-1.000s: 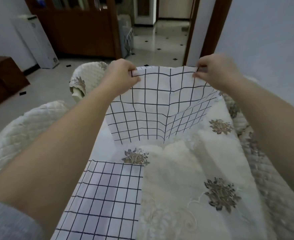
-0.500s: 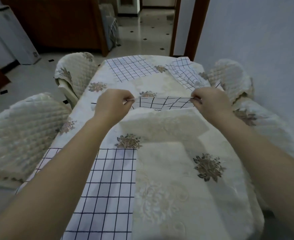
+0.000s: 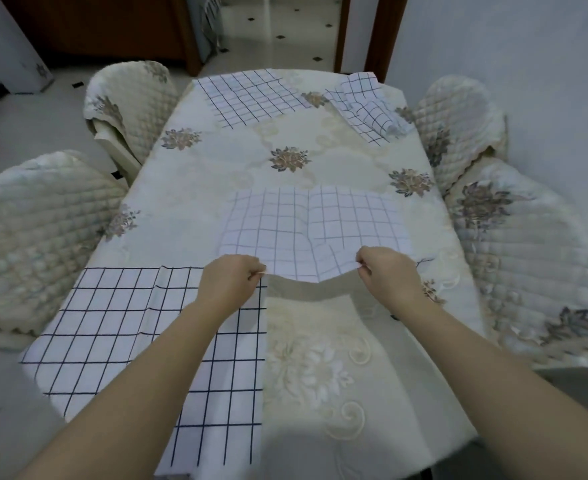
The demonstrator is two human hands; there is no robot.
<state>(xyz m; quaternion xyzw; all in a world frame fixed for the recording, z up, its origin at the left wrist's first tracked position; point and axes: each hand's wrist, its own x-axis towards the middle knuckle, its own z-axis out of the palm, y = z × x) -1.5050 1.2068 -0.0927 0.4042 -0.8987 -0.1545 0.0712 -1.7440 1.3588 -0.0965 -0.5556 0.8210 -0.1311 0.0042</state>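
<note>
A white cloth with a black grid (image 3: 315,230) lies spread on the middle of the table. My left hand (image 3: 232,282) pinches its near left corner. My right hand (image 3: 386,271) pinches its near right corner. The near edge sags between the two hands, just above the tabletop. Under it lies the cream floral tablecloth (image 3: 237,161).
A larger grid cloth (image 3: 140,337) lies flat at the near left. Another grid cloth (image 3: 251,98) lies at the far end, and a crumpled one (image 3: 367,107) at the far right. Quilted chairs (image 3: 33,230) (image 3: 527,251) flank the table.
Both hands have brought the grid cloth down from being held up in the air and drawn it toward me; it now lies spread on the table.
</note>
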